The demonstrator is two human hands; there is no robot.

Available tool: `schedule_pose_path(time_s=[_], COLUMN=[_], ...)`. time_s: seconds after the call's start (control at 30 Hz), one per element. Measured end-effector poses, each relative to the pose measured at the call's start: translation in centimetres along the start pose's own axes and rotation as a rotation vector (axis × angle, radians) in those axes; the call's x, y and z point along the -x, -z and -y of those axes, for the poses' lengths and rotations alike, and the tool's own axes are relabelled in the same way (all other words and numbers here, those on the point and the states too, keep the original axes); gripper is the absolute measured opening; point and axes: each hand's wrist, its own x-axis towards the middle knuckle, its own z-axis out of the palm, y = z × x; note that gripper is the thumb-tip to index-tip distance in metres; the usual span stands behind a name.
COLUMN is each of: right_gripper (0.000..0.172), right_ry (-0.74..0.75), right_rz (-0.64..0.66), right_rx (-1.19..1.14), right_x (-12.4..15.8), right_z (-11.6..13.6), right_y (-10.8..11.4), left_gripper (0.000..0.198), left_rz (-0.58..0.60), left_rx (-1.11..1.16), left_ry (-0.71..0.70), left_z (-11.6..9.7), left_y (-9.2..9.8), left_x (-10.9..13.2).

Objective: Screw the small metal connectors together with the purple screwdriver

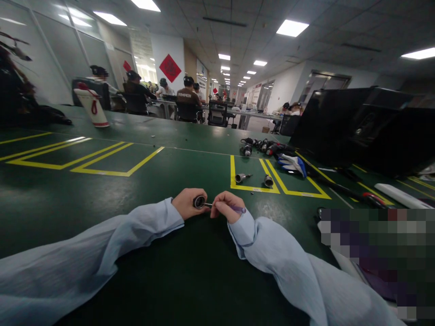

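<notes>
My left hand (pixel 186 203) is closed around a short round metal part (pixel 199 202), its dark hollow end turned up towards me. In my right hand (pixel 224 204) is a thin screwdriver with a translucent purple handle (pixel 241 209). Its slim shaft points left and meets the side of the metal part; whether the tip sits in a screw is too small to see. Beyond my hands, two similar metal parts lie on the green table: one with a thin stem (pixel 240 178) and a cup-shaped one (pixel 268 181). A tiny dark piece (pixel 252 193) lies near them.
Yellow tape (pixel 288 192) marks out boxes on the table. Further back lie tools with cables (pixel 263 146) and a white-and-blue glove (pixel 292 164). A black monitor (pixel 340 127) stands right, a white cup (pixel 91 106) left. People sit at desks behind. The lower right is pixelated.
</notes>
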Motion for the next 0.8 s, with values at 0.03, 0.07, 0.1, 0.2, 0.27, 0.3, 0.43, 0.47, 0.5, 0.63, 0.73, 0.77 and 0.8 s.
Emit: schedule_pose_path(time_s=[0.03, 0.07, 0.1, 0.2, 0.27, 0.3, 0.43, 0.47, 0.5, 0.63, 0.73, 0.77, 0.8], right_gripper=[0.005, 0.005, 0.006, 0.007, 0.008, 0.007, 0.004, 0.004, 0.004, 0.004, 0.005, 0.006, 0.006], right_ry=[0.014, 0.026, 0.032, 0.022, -0.008, -0.03, -0.192, -0.232, -0.265, -0.257, -0.143, -0.114, -0.098], right_rz=[-0.021, -0.04, -0.056, -0.082, -0.07, -0.055, 0.036, 0.056, 0.074, 0.08, 0.011, -0.012, -0.03], right_rx=[0.067, 0.137, 0.203, 0.326, 0.273, 0.204, -0.183, -0.256, -0.31, -0.321, -0.153, -0.09, -0.039], right_x=[0.2, 0.3, 0.5, 0.6, 0.4, 0.3, -0.5, -0.7, -0.8, -0.8, -0.3, -0.2, -0.1], right_z=[0.0, 0.0, 0.0, 0.0, -0.1, -0.2, -0.6, -0.8, -0.9, -0.8, -0.5, -0.4, -0.3], right_y=[-0.2, -0.4, -0.5, -0.6, -0.4, -0.2, 0.7, 0.8, 0.9, 1.0, 0.7, 0.5, 0.4], left_gripper=[0.018, 0.017, 0.016, 0.016, 0.016, 0.016, 0.015, 0.014, 0.014, 0.014, 0.012, 0.012, 0.012], left_rz=[0.006, 0.014, 0.021, 0.033, 0.032, 0.029, 0.005, 0.003, 0.004, 0.006, -0.004, -0.003, 0.0], left_rx=[-0.001, -0.005, -0.012, -0.038, -0.048, -0.048, -0.002, 0.016, 0.032, 0.054, 0.01, -0.012, -0.034], left_ry=[-0.015, -0.032, -0.049, -0.084, -0.089, -0.089, -0.089, -0.093, -0.097, -0.105, -0.103, -0.107, -0.113], left_z=[-0.2, -0.3, -0.4, -0.4, -0.4, -0.4, -0.4, -0.4, -0.4, -0.5, -0.5, -0.5, -0.6], left_y=[-0.2, -0.3, -0.4, -0.3, -0.2, -0.1, 0.0, 0.0, -0.1, -0.1, -0.1, -0.1, -0.1], left_x=[0.0, 0.0, -0.1, -0.1, -0.1, -0.1, 0.0, 0.0, 0.0, 0.0, 0.0, 0.0, 0.0])
